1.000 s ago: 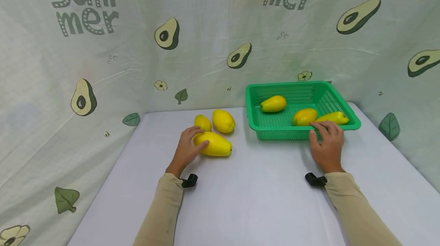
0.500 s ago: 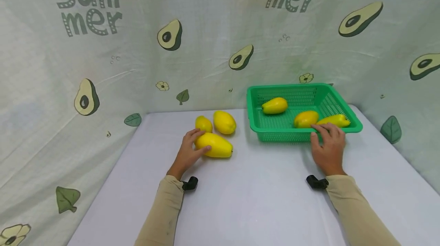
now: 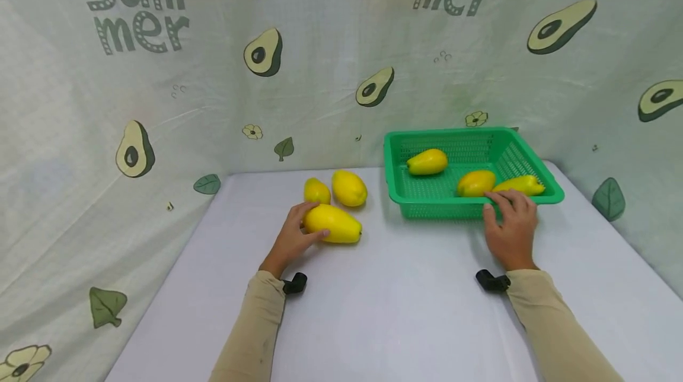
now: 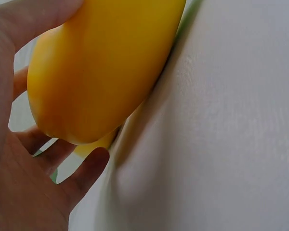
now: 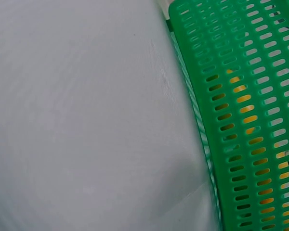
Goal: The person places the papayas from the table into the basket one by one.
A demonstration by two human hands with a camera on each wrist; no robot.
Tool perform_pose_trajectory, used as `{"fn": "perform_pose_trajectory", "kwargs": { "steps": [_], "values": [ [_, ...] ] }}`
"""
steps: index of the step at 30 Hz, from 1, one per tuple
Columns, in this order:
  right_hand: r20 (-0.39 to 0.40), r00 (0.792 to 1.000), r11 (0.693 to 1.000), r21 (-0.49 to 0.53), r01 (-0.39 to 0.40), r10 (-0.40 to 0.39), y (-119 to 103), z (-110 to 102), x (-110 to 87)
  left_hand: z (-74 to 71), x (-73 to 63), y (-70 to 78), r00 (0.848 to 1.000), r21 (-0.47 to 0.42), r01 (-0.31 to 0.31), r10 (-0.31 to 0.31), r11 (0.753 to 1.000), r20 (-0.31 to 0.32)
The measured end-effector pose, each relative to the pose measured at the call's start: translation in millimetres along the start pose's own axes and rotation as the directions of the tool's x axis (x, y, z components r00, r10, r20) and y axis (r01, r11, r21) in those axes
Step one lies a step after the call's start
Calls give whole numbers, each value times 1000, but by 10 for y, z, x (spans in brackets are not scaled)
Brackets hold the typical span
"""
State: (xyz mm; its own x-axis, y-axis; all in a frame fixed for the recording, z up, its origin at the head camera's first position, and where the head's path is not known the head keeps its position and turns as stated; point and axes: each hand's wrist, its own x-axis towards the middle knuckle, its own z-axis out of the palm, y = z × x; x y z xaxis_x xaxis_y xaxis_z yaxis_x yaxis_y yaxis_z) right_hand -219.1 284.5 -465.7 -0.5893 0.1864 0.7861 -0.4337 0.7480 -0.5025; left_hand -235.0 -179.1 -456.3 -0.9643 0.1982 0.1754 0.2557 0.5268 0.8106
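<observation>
A large yellow papaya (image 3: 337, 225) lies on the white table, its narrow end pointing right. My left hand (image 3: 292, 235) holds its blunt end, thumb on the near side and fingers round the far side. The left wrist view shows the papaya (image 4: 106, 62) between thumb and spread fingers, resting on or just above the cloth. My right hand (image 3: 512, 231) grips the near rim of a green plastic basket (image 3: 427, 199), its fingers bent over the rim and its thumb outside. The fingertips inside are partly hidden. The right wrist view shows only the slotted basket wall (image 5: 250, 120).
Behind the papaya sit a small yellow fruit (image 3: 317, 191) and a larger lemon-like one (image 3: 349, 188). The basket holds a pear-shaped yellow fruit (image 3: 428, 162), an orange-yellow rounded one (image 3: 476, 183) and a long yellow one (image 3: 522, 184). A patterned curtain (image 3: 309, 115) stands behind the table.
My left thumb has shifted slightly down the near side of the papaya. The head view has tilted a little. The right hand, the basket and the other fruits stay where they were.
</observation>
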Motion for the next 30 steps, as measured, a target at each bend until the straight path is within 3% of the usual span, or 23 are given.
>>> {"fn": "perform_pose_trajectory", "kwargs": {
  "steps": [11,20,30],
  "values": [
    [-6,1000,1000,-12,-7,7,-16,-73,-7,-1,-20,24,998,-48,56,-55,997,25],
    [-7,1000,1000,-10,7,-7,-18,-46,22,-47,-59,-10,998,-57,53,-52,997,16],
    [8,1000,1000,-15,-8,8,3,-13,-8,-50,-81,-61,996,14,87,-87,996,17]
  ]
}}
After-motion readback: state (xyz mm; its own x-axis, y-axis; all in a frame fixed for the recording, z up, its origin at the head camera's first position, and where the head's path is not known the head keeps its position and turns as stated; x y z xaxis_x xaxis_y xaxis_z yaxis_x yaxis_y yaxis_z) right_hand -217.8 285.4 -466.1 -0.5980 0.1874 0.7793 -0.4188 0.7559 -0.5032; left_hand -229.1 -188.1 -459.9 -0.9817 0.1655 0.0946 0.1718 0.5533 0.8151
